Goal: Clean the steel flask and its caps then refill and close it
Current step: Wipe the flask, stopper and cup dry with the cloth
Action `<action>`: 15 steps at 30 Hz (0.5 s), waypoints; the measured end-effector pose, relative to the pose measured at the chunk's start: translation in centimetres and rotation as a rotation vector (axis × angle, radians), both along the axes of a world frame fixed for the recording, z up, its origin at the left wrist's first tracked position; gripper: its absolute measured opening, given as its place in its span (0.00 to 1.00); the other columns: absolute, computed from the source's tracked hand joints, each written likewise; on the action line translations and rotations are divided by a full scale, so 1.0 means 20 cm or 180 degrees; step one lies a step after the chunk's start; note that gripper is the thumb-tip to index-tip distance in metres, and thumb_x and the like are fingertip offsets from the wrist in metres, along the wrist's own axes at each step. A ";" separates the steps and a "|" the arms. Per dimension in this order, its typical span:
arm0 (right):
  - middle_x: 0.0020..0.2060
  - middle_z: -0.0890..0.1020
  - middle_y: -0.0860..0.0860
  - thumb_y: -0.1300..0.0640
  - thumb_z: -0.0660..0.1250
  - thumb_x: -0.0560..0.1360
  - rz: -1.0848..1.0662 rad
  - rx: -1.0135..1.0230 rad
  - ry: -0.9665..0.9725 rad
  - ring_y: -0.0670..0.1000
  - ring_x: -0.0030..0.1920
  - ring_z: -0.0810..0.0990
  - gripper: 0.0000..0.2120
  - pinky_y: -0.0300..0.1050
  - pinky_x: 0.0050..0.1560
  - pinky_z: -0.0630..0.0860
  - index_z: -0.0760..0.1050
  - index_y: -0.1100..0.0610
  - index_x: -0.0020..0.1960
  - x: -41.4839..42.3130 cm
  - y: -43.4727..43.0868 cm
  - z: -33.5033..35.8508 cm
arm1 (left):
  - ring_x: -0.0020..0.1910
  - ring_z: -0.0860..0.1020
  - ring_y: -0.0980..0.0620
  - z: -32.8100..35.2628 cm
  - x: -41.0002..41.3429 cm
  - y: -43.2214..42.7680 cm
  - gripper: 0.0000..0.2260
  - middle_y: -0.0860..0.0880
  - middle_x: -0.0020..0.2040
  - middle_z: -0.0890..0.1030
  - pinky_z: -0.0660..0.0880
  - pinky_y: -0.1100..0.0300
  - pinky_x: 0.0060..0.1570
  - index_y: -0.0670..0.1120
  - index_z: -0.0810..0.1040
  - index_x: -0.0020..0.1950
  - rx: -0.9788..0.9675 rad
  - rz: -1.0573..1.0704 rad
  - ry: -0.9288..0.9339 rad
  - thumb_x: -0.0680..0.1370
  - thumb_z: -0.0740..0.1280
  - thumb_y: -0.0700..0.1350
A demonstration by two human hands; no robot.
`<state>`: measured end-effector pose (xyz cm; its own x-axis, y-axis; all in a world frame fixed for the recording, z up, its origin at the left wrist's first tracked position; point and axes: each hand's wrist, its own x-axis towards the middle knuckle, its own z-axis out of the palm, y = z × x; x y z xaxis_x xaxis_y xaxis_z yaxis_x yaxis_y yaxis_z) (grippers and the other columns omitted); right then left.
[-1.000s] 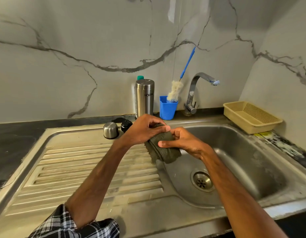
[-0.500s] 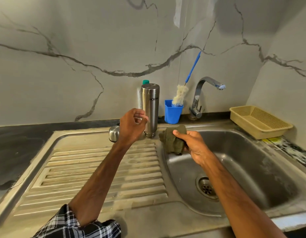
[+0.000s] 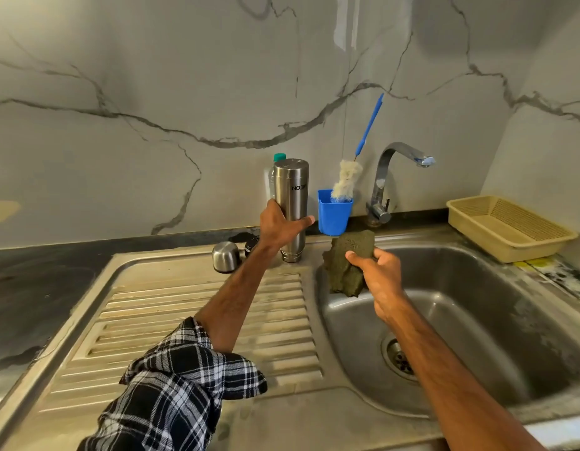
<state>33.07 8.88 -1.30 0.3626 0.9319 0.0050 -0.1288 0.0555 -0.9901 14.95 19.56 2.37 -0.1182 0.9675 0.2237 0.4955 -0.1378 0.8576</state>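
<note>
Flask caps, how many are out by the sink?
2: steel cap left of the flask; black cap between them, partly behind the left hand. No others visible.

We note brushed, satin steel on the flask (image 3: 291, 196) and its domed cap (image 3: 226, 256). The scrub pad (image 3: 345, 271) looks coarse, matt and fibrous; the sink (image 3: 497, 323) is dull, stained steel, the blue cup (image 3: 334, 218) glossy plastic.

Steel flask (image 3: 292, 190) stands inverted at drainboard's (image 3: 184, 304) back edge; steel cap (image 3: 226, 256), black cap (image 3: 250, 247) just left.
</note>
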 end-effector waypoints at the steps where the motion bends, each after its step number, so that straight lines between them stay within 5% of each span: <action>1: 0.40 0.85 0.48 0.63 0.73 0.75 -0.0024 -0.0003 0.0004 0.40 0.35 0.85 0.08 0.32 0.32 0.78 0.81 0.56 0.53 0.00 0.00 0.00 | 0.54 0.77 0.51 0.01 0.01 -0.01 0.35 0.44 0.60 0.79 0.75 0.65 0.46 0.42 0.69 0.68 0.0083 -0.0054 -0.0081 0.69 0.82 0.50; 5: 0.43 0.86 0.49 0.62 0.73 0.75 -0.0062 -0.0009 0.0061 0.42 0.39 0.85 0.11 0.34 0.34 0.79 0.81 0.58 0.56 0.04 -0.02 0.02 | 0.47 0.78 0.57 0.06 0.04 -0.13 0.32 0.51 0.55 0.79 0.70 0.72 0.35 0.44 0.70 0.67 0.0221 -0.0262 -0.0116 0.70 0.80 0.52; 9: 0.44 0.86 0.51 0.62 0.73 0.75 -0.0129 0.0186 0.0050 0.46 0.41 0.86 0.11 0.38 0.37 0.82 0.81 0.57 0.57 0.08 -0.06 0.07 | 0.51 0.82 0.55 0.15 0.05 -0.33 0.28 0.52 0.55 0.81 0.78 0.64 0.42 0.47 0.71 0.66 0.0129 -0.0745 -0.0412 0.74 0.75 0.59; 15: 0.43 0.86 0.49 0.62 0.72 0.75 -0.0005 0.0346 -0.0297 0.46 0.41 0.86 0.09 0.42 0.38 0.83 0.80 0.51 0.53 0.13 -0.15 0.11 | 0.57 0.83 0.44 0.07 0.02 -0.58 0.32 0.42 0.61 0.81 0.82 0.47 0.50 0.46 0.73 0.68 -0.1315 -0.1236 -0.1757 0.74 0.71 0.65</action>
<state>35.71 5.86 0.86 0.3574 0.9235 0.1397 -0.0364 0.1632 -0.9859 15.39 8.04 3.85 0.2558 0.9542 -0.1554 -0.0348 0.1697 0.9849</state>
